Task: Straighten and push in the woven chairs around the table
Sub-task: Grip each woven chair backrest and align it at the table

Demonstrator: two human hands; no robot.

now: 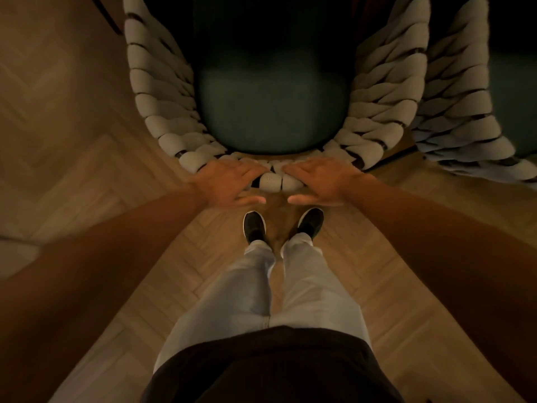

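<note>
Herringbone wood floor, dim room, view straight down. We've got the woven chair right in front of our feet, its dark green seat cushion facing away from us. Left hand and right hand are both laid flat, fingers spread, on top of the curved backrest, pressing rather than gripping. Front of the seat disappears into darkness, so we can't tell how far it sits under the bench. Second woven chair stands just beside on the right and looks roughly parallel. Our read: push on this chair is underway, not confirmed finished; other chairs unknown.
</note>
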